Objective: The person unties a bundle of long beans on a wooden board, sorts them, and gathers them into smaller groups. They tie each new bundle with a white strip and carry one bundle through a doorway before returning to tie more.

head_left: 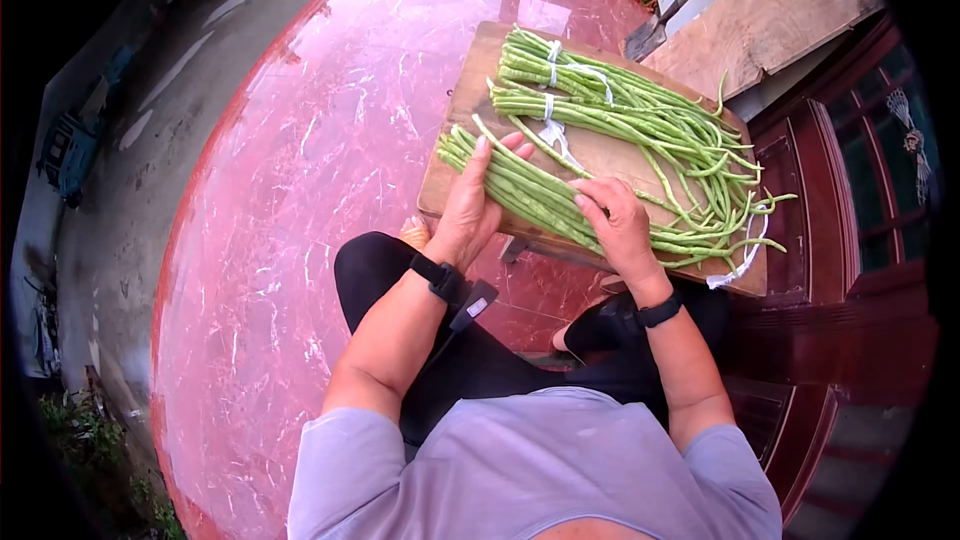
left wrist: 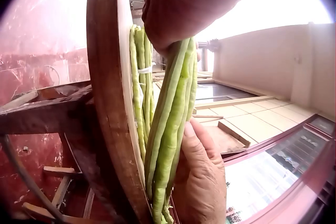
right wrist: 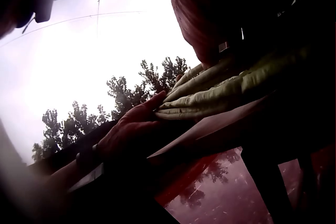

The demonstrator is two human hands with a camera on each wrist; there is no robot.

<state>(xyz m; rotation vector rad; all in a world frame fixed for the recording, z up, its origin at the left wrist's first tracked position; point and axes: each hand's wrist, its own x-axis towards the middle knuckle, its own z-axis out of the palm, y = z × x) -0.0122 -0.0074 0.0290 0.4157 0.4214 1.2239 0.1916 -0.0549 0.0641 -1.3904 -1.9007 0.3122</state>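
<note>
A loose bundle of green long beans [head_left: 535, 190] lies along the near side of the wooden board [head_left: 625, 165]. My left hand [head_left: 470, 205] grips its left end, the thumb on the near side and fingertips showing beyond the beans. Farther right, my right hand [head_left: 622, 225] holds the same bundle, with thumb and fingers at its upper side. In the left wrist view the right thumb [left wrist: 190, 132] lies against the beans [left wrist: 176, 108]. Behind the bundle lie two more bean bundles [head_left: 600, 80], tied near their left ends with white strips [head_left: 549, 108].
Another white strip [head_left: 742, 265] lies at the board's right end under bean tips. A red marbled floor [head_left: 300, 190] stretches left. Dark red doors [head_left: 800, 200] stand close at the right. A shovel [head_left: 650, 35] and a plywood sheet [head_left: 760, 15] are behind the board.
</note>
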